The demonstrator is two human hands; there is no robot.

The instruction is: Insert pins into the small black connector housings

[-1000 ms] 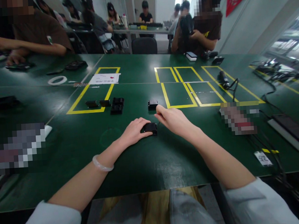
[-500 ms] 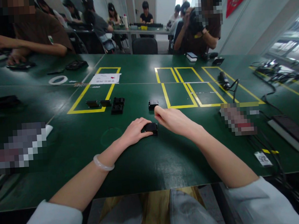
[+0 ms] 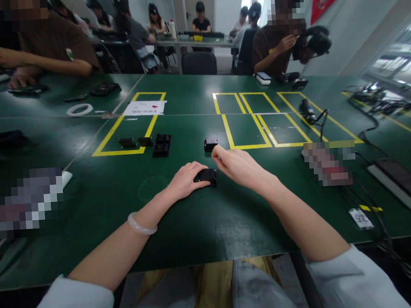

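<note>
On the green table, my left hand (image 3: 188,180) grips a small black block-shaped part (image 3: 208,176) between thumb and fingers, holding it down at its left side. My right hand (image 3: 239,165) is closed in a pinch just above and right of that part. Whatever its fingertips hold is too small or hidden to make out. Directly beyond stands a second black block-shaped part (image 3: 211,143), partly behind my right fingertips. Further left are a black part with raised sections (image 3: 162,145) and two thin upright black pieces (image 3: 136,142).
Yellow tape outlines (image 3: 250,147) mark the table. A paper sheet (image 3: 146,108) and a white ring (image 3: 79,110) lie at the back left. Cables and a black cylindrical device (image 3: 307,110) are on the right. A person across the table (image 3: 275,47) holds a camera.
My left hand keeps its grip on the black part. My right hand and forearm have shifted very slightly. Across the table, the person's camera has swung to the right.
</note>
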